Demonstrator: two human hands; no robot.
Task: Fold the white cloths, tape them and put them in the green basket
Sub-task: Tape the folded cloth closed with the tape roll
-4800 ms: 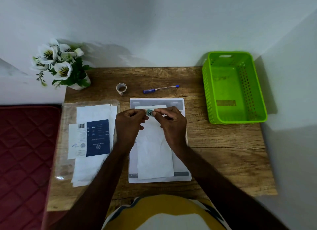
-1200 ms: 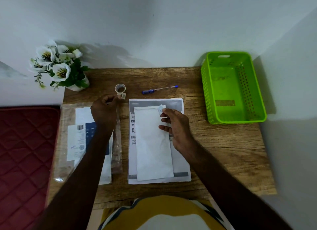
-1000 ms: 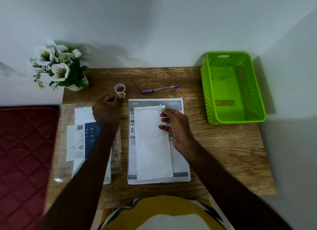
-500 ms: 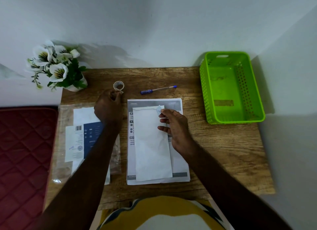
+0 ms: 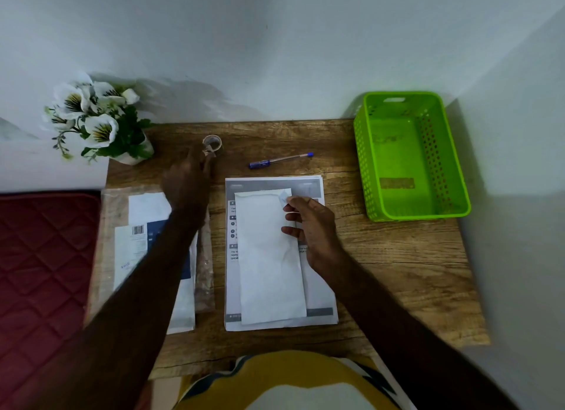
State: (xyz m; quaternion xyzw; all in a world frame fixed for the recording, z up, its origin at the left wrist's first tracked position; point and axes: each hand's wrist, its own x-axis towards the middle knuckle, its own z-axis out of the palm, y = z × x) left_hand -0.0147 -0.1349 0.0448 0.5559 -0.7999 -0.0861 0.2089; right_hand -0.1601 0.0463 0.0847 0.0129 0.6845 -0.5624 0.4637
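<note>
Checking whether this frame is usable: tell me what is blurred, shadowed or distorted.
Head view: left hand at the tape roll is motion-blurred; right hand and folded cloth are sharper; the flowers cast a soft shadow on the wall; wide-angle bending at the edges; dim light overall.

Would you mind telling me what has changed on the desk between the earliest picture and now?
The left hand left the folded white cloth, carried the tape roll to the back of the desk and is still at it. The right hand moved to the cloth's far right corner and holds a tape piece there. The cloth, pen and green basket stayed put.
</note>
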